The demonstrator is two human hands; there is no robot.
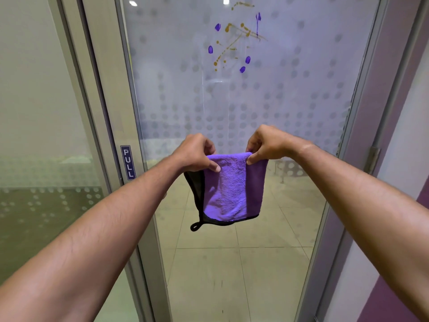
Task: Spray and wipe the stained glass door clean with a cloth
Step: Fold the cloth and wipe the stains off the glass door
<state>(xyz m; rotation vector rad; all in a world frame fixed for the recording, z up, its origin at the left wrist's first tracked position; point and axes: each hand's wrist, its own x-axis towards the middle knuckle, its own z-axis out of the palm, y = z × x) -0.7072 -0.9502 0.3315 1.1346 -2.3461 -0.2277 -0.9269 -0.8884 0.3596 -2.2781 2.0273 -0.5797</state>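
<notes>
Currently, all positions are being given relative to the glass door (290, 94).

Glass door: standing upright ahead of the person, carrying a frosted dot pattern that is thinning out toward its lower part, where a tiled floor (232, 263) is showing through.

Stains (234, 40): sitting high on the glass door, above both hands; purple blobs and brownish streaks are clustering together there.

Cloth (228, 189): hanging in front of the middle of the glass door, below the stains; purple pile is facing the camera, a dark edging is running along its border, and a small loop is dangling at its lower left corner. Whether it is touching the glass cannot be told.

Left hand (197, 153): pinching the cloth's upper left corner, thumb and curled fingers closing on the fabric.

Right hand (264, 144): pinching the cloth's upper right corner in the same way, fingers curling around the top edge.

Door frame (109, 112): running down the left side of the glass door, pale metal.

PULL sign (128, 162): sitting on the door frame, just left of the left hand, lettering reading downward.

Hinge (373, 159): sitting at the right edge of the glass door, level with the hands.
</notes>
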